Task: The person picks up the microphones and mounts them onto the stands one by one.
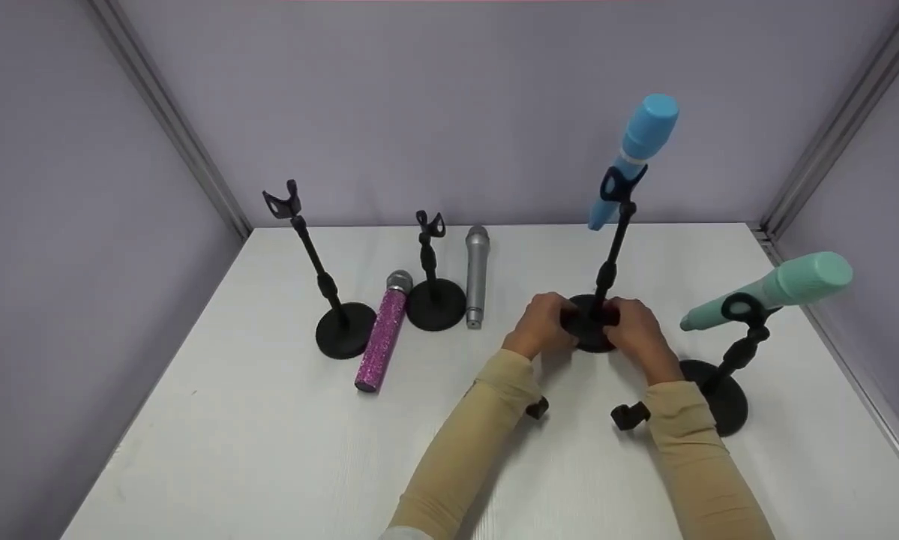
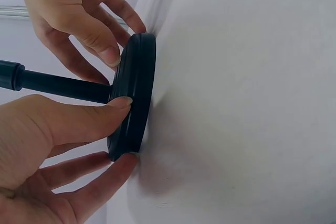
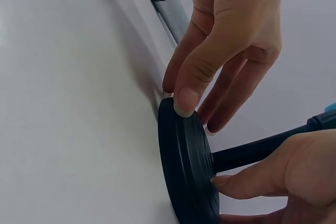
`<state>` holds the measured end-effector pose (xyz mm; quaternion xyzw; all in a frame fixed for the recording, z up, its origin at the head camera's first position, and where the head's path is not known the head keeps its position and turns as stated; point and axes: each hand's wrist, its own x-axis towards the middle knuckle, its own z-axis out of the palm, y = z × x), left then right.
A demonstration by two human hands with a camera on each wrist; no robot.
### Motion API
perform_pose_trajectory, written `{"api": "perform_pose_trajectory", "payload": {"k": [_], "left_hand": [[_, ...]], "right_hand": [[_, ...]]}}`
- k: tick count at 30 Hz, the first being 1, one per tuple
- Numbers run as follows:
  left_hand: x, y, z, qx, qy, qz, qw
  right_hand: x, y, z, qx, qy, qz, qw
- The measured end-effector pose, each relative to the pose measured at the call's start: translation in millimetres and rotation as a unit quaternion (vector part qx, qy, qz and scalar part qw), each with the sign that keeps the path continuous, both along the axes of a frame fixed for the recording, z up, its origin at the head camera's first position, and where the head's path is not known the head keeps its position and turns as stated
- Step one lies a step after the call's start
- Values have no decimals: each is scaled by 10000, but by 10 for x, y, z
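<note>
Both hands grip the round black base (image 1: 585, 330) of a microphone stand from opposite sides. My left hand (image 1: 545, 326) pinches its left edge; the right hand (image 1: 640, 337) has the right edge. In the left wrist view the left thumb (image 2: 105, 116) lies on the upper rim, with fingertips at the lower edge. The right wrist view shows the right hand (image 3: 294, 174) near the pole, thumb on the base. A blue microphone (image 1: 648, 131) rests tilted in the clip on top of this stand (image 1: 615, 247). The base sits close over the white table.
To the right, a mint green microphone (image 1: 801, 281) lies in another stand (image 1: 730, 364). On the left are two stands with bare clips (image 1: 344, 330) (image 1: 436, 304), a pink glittery microphone (image 1: 383, 337) and a silver microphone (image 1: 477, 277). Walls enclose the white table (image 1: 269, 450).
</note>
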<state>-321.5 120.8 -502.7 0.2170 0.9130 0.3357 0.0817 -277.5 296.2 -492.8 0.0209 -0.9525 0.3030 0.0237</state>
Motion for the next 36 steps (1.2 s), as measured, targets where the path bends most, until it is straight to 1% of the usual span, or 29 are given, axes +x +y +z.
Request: {"api": "perform_pose_trajectory", "payload": {"k": [2, 5, 8, 9, 12, 17, 20, 23, 25, 30, 33, 36], "left_hand": [[-3, 17, -4, 42, -17, 39, 10000], [-16, 40, -7, 57, 42, 23, 10000], [-24, 57, -7, 24, 67, 19, 10000], [-27, 63, -8, 20, 47, 36, 10000], [-30, 81, -11, 21, -44, 92, 9999], [-26, 97, -9, 57, -156, 136, 9998], [-27, 90, -15, 76, -56, 62, 9999], [-35, 75, -30, 86, 118, -38, 9999], [-28, 67, -29, 73, 139, -62, 9999], [-9, 45, -5, 45, 57, -55, 10000], [-8, 21, 14, 46, 108, -88, 9999], [-6, -20, 51, 7, 238, -99, 9997]], "right_hand": [[10, 8, -7, 9, 166, -26, 9999], [11, 18, -17, 36, 251, -46, 9997], [-4, 30, -33, 80, 164, -102, 9998], [-8, 33, -37, 62, 61, -116, 9999], [-17, 46, -53, 109, -51, -168, 9998], [-17, 61, -67, 189, -63, -221, 9996], [-25, 69, -78, 144, -58, -225, 9996], [-25, 59, -76, 88, -62, -177, 9998], [-18, 45, -68, 103, -84, -162, 9998], [-4, -4, -19, 132, -156, -125, 9997], [8, -23, 29, 151, -260, -81, 9995], [27, -25, 93, 215, -409, -53, 9989]]}}
